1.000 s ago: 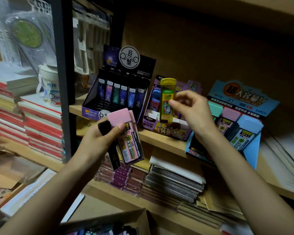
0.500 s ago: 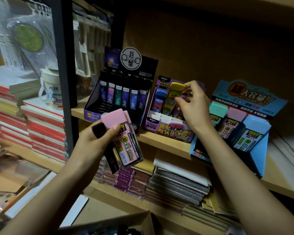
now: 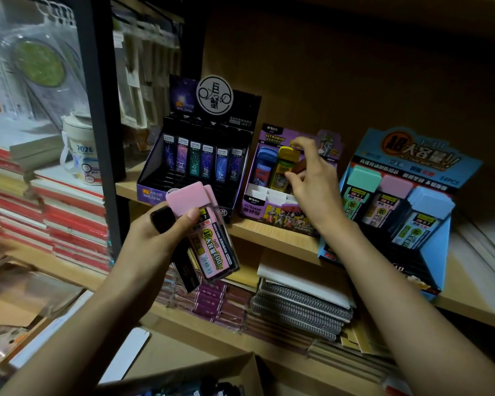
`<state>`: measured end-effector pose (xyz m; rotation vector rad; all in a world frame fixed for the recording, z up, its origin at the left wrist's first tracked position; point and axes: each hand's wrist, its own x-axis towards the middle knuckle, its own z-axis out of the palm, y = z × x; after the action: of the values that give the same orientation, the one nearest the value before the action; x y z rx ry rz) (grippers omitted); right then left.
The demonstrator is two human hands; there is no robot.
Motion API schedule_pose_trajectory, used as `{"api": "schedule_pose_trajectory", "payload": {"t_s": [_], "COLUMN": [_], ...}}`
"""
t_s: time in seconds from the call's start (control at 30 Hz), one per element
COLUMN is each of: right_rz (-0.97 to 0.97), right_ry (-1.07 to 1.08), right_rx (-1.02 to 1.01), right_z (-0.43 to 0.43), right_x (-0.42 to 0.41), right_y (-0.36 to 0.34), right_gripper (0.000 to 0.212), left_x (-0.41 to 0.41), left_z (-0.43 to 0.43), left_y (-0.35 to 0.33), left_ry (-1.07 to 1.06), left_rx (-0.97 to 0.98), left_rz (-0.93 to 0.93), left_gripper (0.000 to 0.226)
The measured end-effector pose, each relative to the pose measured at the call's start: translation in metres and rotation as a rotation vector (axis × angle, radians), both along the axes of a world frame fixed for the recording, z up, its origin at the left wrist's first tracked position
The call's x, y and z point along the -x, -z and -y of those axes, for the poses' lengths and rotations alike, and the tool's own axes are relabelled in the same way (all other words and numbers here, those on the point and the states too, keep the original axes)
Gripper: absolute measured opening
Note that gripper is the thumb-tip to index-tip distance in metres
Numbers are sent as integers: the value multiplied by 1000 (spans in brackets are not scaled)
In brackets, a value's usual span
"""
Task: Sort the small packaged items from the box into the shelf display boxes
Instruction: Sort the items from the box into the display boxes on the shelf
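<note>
While the left hand [image 3: 152, 241] grips glossy pink-capped lead cases [image 3: 212, 247], the right hand [image 3: 316, 192], fingers loose, touches a yellow-capped case [image 3: 282, 167] in the purple cardboard box [image 3: 257, 208].

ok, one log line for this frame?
left hand: holds pink-capped cases, black case | right hand: at yellow case standing in purple display box, grip unclear
</note>
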<state>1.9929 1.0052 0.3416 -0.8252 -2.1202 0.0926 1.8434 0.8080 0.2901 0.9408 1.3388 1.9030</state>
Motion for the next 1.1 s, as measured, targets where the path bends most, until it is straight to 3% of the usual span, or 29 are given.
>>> {"api": "schedule_pose_trajectory", "payload": {"t_s": [0.2, 0.43, 0.5, 0.57, 0.63, 0.7, 0.93, 1.1], "right_rz": [65, 82, -10, -29, -6, 4, -427, -477], "right_ry": [107, 149, -18, -240, -380, -412, -462, -504], "right_rx": [-214, -165, 33, 394, 735, 931, 1181, 1166], "right_z": [2, 16, 33, 57, 82, 101, 128, 133], "right_x": [3, -2, -1, 0, 1, 0, -7, -14], "right_y": [3, -12, -16, -14, -5, 8, 34, 41], "right_gripper": [22, 26, 18, 11, 15, 25, 13, 27], "left_x": [2, 1, -1, -4, -8, -14, -33, -40], "left_z": [-1, -2, -2, -3, -4, -5, -10, -15], "left_y": [1, 3, 2, 0, -1, -2, 0, -7], "left_ry": [9, 39, 61, 75, 82, 92, 173, 234], "left_rx": [-9, -9, -16, -13, -13, -17, -37, -32], "left_rz": [-2, -29, -17, -8, 11, 40, 191, 344], "left_gripper": [21, 16, 16, 17, 22, 24, 27, 34]}}
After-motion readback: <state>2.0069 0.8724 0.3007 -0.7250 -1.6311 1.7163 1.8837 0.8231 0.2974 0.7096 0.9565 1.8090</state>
